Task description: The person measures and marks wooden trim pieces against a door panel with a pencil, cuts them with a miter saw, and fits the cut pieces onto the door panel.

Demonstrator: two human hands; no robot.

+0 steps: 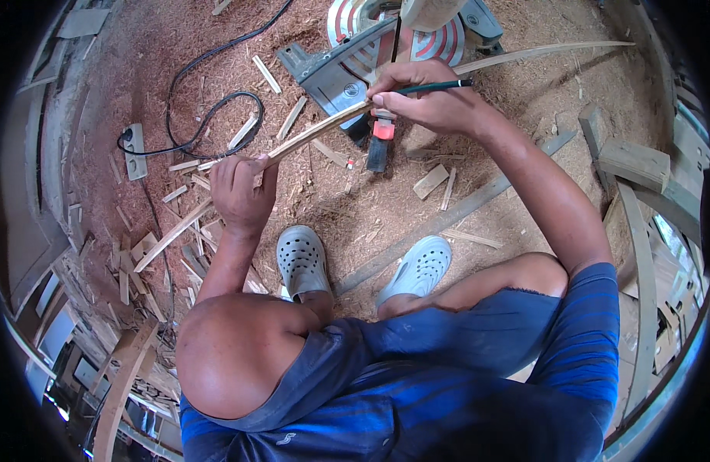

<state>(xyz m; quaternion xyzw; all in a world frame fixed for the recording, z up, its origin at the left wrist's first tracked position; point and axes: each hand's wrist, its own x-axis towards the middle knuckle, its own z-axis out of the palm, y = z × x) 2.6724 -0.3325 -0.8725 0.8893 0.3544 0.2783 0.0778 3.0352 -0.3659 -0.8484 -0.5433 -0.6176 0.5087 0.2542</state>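
A long, thin wooden strip [320, 131] slants across in front of me, from the lower left up past the saw to the far right. My left hand [243, 189] is closed around it left of the middle. My right hand [430, 100] is closed on a dark green pencil [436, 87], its tip end hidden by the fingers. The thumb and forefinger of that hand meet at the strip's edge. Just beyond is a miter saw [351, 85] with a grey base and a round red-and-grey table; the strip passes over its front.
Sawdust and wood offcuts [292, 118] litter the floor. A black cable [170, 115] loops to a white socket block [135, 150] at left. A long flat board [455, 219] lies beyond my feet, in light clogs [302, 258]. Timber pieces [634, 164] stand at right.
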